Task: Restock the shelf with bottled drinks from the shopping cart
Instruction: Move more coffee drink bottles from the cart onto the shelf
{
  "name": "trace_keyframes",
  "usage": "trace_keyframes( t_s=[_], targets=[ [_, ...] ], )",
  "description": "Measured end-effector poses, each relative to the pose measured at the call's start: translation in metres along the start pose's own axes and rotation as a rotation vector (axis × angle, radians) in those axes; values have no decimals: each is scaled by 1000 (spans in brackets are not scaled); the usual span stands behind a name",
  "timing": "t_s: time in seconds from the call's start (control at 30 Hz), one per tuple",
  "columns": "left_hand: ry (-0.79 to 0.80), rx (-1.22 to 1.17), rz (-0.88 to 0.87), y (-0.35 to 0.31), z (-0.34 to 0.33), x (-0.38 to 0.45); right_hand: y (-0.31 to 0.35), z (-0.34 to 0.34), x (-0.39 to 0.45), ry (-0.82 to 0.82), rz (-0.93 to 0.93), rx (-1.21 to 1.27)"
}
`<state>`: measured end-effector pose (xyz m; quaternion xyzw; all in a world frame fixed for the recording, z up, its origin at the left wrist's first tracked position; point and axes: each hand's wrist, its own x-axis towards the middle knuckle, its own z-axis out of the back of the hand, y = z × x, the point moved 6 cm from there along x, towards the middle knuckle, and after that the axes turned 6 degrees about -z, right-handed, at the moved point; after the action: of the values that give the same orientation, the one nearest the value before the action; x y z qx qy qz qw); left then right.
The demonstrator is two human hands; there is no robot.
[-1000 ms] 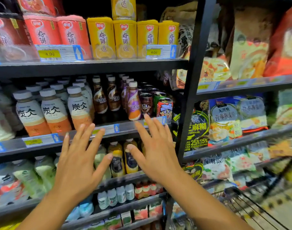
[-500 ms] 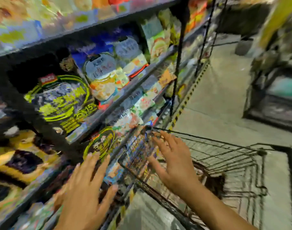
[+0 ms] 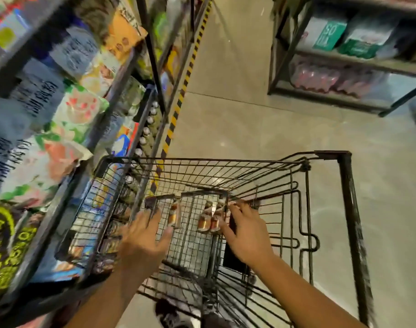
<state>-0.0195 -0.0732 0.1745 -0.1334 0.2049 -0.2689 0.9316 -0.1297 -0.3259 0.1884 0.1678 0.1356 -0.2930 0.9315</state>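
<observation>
Over the cart, both hands reached down with fingers spread and straight, neither grip holding anything. Left hand hovered above the cart's left part, its fingertips near one bottle lying on the wire floor. Right hand hung just beside a pair of bottles with brownish labels, fingers stretched toward the basket's far end; whether they touched the wire or the bottles could not be told through the blur. A dark flat object lay under that hand's wrist. Along the left ran the shelf, stacked with snack bags and, lower down, a row of cans. Yellow-black tape marked the floor at the shelf's foot. Across the aisle stood another rack with wrapped packs.
</observation>
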Motion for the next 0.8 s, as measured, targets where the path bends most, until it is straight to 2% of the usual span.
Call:
trace_keyframes(
  t_s=[0.17, 0.33, 0.43, 0.53, 0.67, 0.8],
  targets=[
    [186, -208, 307, 46, -74, 72, 6, -90, 53, 204, -131, 124],
    [245, -362, 445, 78, -143, 132, 3, -188, 110, 318, -368, 297],
    [258, -309, 436, 102, -183, 166, 0, -240, 142, 323, -463, 320],
    [265, -324, 397, 116, -217, 189, 4, -277, 166, 341, -458, 237],
    [226, -429, 398, 115, -235, 201, 11, -283, 181, 252, -475, 143],
    [215, -475, 384, 123, -253, 205, 12, -289, 189, 269, -512, 134]
  ],
)
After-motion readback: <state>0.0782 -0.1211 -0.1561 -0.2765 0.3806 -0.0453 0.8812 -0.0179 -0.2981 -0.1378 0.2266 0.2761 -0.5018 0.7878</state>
